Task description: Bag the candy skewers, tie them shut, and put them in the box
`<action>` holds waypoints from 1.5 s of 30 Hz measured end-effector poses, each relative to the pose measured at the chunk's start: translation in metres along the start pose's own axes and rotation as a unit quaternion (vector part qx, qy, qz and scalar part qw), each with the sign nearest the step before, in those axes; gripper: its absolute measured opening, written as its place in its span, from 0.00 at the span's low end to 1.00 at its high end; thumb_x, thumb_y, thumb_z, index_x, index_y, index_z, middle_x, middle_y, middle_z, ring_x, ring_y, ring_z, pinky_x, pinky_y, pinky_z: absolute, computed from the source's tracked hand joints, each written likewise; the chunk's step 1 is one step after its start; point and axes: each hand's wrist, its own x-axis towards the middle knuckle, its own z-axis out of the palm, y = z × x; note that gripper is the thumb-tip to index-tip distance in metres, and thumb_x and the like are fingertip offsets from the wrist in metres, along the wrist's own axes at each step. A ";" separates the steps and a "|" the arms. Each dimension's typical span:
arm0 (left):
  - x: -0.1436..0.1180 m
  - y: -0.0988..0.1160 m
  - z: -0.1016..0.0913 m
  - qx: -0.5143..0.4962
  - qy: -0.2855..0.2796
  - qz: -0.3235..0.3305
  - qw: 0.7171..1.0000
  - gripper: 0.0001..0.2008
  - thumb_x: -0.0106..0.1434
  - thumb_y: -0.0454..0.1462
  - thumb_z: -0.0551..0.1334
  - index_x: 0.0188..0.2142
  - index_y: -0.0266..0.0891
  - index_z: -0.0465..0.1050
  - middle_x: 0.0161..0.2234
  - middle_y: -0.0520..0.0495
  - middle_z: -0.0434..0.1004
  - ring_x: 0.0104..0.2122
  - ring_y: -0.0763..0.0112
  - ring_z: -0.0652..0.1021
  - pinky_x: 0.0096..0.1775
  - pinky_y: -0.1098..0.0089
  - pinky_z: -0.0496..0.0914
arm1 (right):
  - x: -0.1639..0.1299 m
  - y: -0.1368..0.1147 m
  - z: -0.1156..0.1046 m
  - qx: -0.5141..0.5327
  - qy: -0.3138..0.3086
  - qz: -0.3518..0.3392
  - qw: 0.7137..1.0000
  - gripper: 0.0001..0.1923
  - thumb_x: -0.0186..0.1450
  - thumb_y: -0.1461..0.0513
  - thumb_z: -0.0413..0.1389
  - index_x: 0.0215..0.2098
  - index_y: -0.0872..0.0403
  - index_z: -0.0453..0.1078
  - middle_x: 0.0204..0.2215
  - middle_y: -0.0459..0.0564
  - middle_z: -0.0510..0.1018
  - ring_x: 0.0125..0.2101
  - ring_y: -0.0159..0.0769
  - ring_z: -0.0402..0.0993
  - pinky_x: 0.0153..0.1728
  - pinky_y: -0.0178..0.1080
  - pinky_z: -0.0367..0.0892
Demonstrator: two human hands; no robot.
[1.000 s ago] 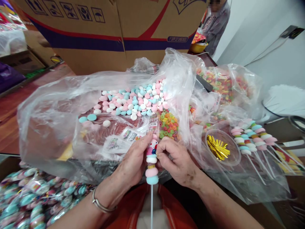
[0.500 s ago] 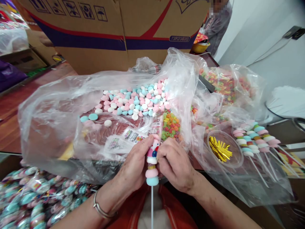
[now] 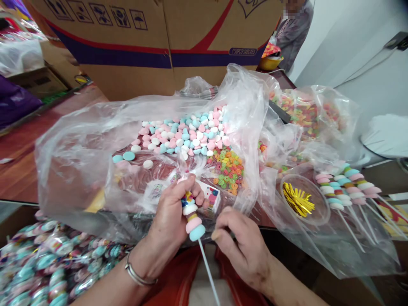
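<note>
A person's left hand (image 3: 174,212) closes its fingers (image 3: 188,187) around the top of a marshmallow skewer of pink, white and blue discs on a thin white plastic stick (image 3: 193,221), tilting it so the stick slants down toward the lap, apparently to keep the sweets steady and the upper end within reach. Just beyond the fingertips lies a small clear printed wrapper sleeve (image 3: 211,199), near enough to slip over the skewer's head. The right hand (image 3: 240,244) hovers just beside the stick with fingers loosely curled and holding nothing that can be seen.

Past both hands, a crumpled clear plastic sheet (image 3: 79,144) covers the brown wooden desk (image 3: 19,170), seemingly to keep the loose pastel marshmallow discs (image 3: 188,134) and small multicoloured ring candies (image 3: 228,168) clean. To the right of the fingers, a clear plastic cup of gold twist ties (image 3: 301,199) stands beside a row of finished skewers (image 3: 344,187). Wrapped skewers (image 3: 47,267) pile below the left wrist.
</note>
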 end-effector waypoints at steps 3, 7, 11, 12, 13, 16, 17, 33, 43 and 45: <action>0.009 0.005 0.001 -0.054 0.003 0.056 0.997 0.07 0.58 0.33 0.63 0.25 0.36 0.69 0.20 0.55 0.63 0.19 0.77 0.66 0.22 0.74 0.66 | -0.008 -0.006 0.002 0.093 -0.129 0.122 0.980 0.11 0.69 0.56 0.52 0.30 0.52 0.62 0.22 0.40 0.64 0.23 0.27 0.61 0.25 0.32 0.57; 0.019 0.013 0.008 -0.063 0.015 0.128 0.990 0.05 0.57 0.34 0.64 0.25 0.37 0.70 0.21 0.55 0.66 0.20 0.76 0.69 0.25 0.72 0.70 | -0.009 -0.002 0.012 0.091 -0.129 0.162 0.974 0.12 0.72 0.58 0.44 0.34 0.52 0.64 0.21 0.41 0.66 0.21 0.28 0.63 0.24 0.31 0.60; 0.023 0.021 0.010 -0.033 0.064 0.180 0.981 0.07 0.55 0.38 0.67 0.30 0.35 0.75 0.26 0.49 0.77 0.27 0.68 0.78 0.37 0.65 0.76 | -0.010 0.013 0.018 -0.045 0.020 0.029 0.998 0.13 0.72 0.64 0.44 0.49 0.54 0.67 0.29 0.49 0.78 0.29 0.35 0.75 0.31 0.35 0.69; 0.025 0.024 0.009 -0.025 0.076 0.186 0.979 0.08 0.55 0.38 0.67 0.30 0.34 0.75 0.26 0.48 0.78 0.28 0.66 0.79 0.38 0.64 0.76 | -0.010 0.016 0.019 -0.081 0.048 -0.017 0.995 0.15 0.71 0.66 0.45 0.53 0.56 0.65 0.31 0.51 0.80 0.30 0.37 0.77 0.32 0.35 0.70; 0.026 0.026 0.008 -0.016 0.088 0.189 0.978 0.08 0.55 0.38 0.67 0.29 0.34 0.74 0.26 0.47 0.79 0.27 0.66 0.79 0.38 0.63 0.76 | -0.009 0.019 0.019 -0.114 0.069 -0.058 0.989 0.16 0.70 0.68 0.47 0.54 0.57 0.65 0.32 0.53 0.80 0.30 0.38 0.78 0.32 0.36 0.71; 0.030 0.032 0.006 -0.007 0.096 0.188 0.977 0.07 0.57 0.36 0.67 0.28 0.34 0.72 0.22 0.51 0.75 0.23 0.70 0.77 0.35 0.65 0.76 | -0.005 0.023 0.020 -0.219 0.127 -0.139 0.957 0.14 0.68 0.71 0.49 0.51 0.62 0.67 0.28 0.54 0.80 0.26 0.37 0.77 0.29 0.36 0.72; 0.031 0.034 0.007 -0.015 0.091 0.187 0.978 0.07 0.58 0.35 0.66 0.27 0.34 0.71 0.21 0.52 0.73 0.21 0.72 0.76 0.34 0.66 0.76 | -0.004 0.024 0.020 -0.251 0.143 -0.157 0.945 0.12 0.68 0.71 0.49 0.49 0.62 0.68 0.26 0.54 0.79 0.25 0.37 0.76 0.28 0.36 0.72; 0.039 0.027 0.010 -0.120 0.025 0.125 0.985 0.17 0.71 0.43 0.53 0.31 0.33 0.68 0.21 0.53 0.67 0.19 0.77 0.72 0.30 0.71 0.75 | 0.000 0.007 0.012 0.329 -0.022 0.279 0.902 0.15 0.69 0.54 0.49 0.29 0.55 0.66 0.17 0.37 0.51 0.19 0.25 0.46 0.19 0.32 0.45; 0.037 0.021 0.013 -0.078 0.027 0.130 0.988 0.16 0.69 0.46 0.57 0.32 0.35 0.69 0.22 0.52 0.70 0.21 0.73 0.75 0.25 0.75 0.72 | 0.004 0.011 0.017 0.432 -0.005 0.375 0.820 0.10 0.60 0.60 0.53 0.24 0.56 0.67 0.12 0.35 0.50 0.15 0.22 0.40 0.16 0.31 0.37; 0.039 0.018 0.012 -0.059 0.048 0.136 0.988 0.13 0.67 0.45 0.60 0.33 0.36 0.69 0.23 0.52 0.71 0.21 0.72 0.76 0.23 0.75 0.71 | 0.004 0.010 0.018 0.465 -0.015 0.364 0.807 0.09 0.60 0.60 0.53 0.24 0.56 0.67 0.12 0.35 0.51 0.14 0.22 0.39 0.16 0.31 0.37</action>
